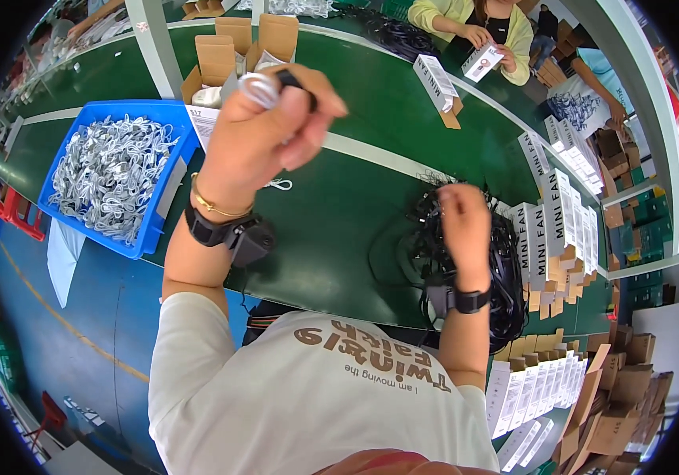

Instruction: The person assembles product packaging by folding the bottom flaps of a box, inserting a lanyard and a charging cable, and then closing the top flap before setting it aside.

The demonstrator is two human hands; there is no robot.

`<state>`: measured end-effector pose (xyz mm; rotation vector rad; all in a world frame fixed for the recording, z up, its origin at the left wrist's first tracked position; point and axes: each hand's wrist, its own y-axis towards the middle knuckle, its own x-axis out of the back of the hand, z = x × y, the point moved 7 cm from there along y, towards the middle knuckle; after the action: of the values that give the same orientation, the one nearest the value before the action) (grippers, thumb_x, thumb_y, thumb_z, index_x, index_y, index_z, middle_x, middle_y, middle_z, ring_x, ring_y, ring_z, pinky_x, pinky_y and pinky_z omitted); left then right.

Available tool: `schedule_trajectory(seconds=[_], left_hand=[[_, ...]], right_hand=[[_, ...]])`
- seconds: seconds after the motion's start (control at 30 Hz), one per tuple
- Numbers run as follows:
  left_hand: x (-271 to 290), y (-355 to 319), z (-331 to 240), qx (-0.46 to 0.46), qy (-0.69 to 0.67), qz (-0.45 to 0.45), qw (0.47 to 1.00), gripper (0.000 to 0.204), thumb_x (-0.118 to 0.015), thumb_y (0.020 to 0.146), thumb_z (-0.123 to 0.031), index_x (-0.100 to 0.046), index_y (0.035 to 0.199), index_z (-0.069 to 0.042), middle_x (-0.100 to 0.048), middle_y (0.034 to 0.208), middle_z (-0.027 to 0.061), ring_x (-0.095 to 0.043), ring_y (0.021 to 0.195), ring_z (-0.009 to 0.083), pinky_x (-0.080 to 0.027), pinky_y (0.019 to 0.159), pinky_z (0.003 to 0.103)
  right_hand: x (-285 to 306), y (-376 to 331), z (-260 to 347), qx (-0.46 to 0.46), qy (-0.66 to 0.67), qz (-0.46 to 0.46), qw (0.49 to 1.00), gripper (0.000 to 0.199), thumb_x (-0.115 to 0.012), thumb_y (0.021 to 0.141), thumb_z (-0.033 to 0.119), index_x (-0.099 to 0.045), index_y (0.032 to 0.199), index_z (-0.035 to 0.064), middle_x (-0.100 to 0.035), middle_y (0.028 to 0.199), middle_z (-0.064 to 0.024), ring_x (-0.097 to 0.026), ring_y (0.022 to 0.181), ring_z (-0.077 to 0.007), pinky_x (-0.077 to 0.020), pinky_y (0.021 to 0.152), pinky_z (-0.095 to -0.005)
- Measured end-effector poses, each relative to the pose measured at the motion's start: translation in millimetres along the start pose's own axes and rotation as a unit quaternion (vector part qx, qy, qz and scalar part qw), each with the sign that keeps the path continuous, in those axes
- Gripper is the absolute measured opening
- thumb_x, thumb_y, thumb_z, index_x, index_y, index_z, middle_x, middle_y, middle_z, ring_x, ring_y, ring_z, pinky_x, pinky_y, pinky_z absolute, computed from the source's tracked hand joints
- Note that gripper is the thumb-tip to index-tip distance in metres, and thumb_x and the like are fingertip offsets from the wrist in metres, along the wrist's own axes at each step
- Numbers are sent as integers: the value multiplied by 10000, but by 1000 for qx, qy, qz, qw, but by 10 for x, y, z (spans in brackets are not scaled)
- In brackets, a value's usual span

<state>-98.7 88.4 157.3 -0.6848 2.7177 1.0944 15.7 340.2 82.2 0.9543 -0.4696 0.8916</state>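
Note:
My left hand (272,123) is raised over the bench with its fingers closed. A small coiled white cable (258,90) sticks out of its top, beside a black piece (296,85) that is blurred, perhaps a strap. Lower and to the right, my right hand (466,228) is over a tangled heap of thin black cords or straps (505,297). Its fingers are curled together and smeared by motion, so what they hold does not show. Another white cable (280,184) lies on the green bench below my left hand.
A blue bin (179,119) full of white cables stands at the left. Open cartons (216,59) are behind my left hand. Rows of white boxes (557,214) line the right, with more boxes (533,388) nearer me. Across the bench a person holds a white box (483,62).

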Motion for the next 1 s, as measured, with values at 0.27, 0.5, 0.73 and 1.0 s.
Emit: schedule_trajectory(seconds=[0.27,0.5,0.73,1.0], left_hand=[[172,-42,724,61,444,-58,892,345,-554,945,-223,-548,1199,11,-561,1008,85,-541,672,103,-457,589,235],[-992,93,1126,168,0,65,984,536,-610,910,-288,-425,1330,-12,-595,1024,79,-499,559,67,-401,491,187],[-1281,-19,1195,312,-210,220,900,457,-637,893,-257,-490,1240,0,-602,830,47,-443,490,38,-352,439,171],[-658,154,1104,232,109,184,949,255,-628,893,-179,-593,1060,11,-592,785,22,-539,673,69,-440,598,227]], right_hand=[[1082,92,536,-41,218,-117,968,128,-543,926,63,-630,1013,25,-535,805,22,-447,680,-50,-348,613,-175],[556,121,1066,163,79,8,983,149,-518,920,1,-630,1015,28,-600,826,-15,-541,727,-46,-419,619,-189],[894,-2,474,-11,421,-20,907,255,-519,964,192,-565,1160,36,-622,835,-62,-583,735,-142,-447,624,-237],[1326,-311,286,91,544,-310,774,461,-442,980,277,-361,1344,6,-417,1361,-229,-484,1194,-322,-466,918,-404]])
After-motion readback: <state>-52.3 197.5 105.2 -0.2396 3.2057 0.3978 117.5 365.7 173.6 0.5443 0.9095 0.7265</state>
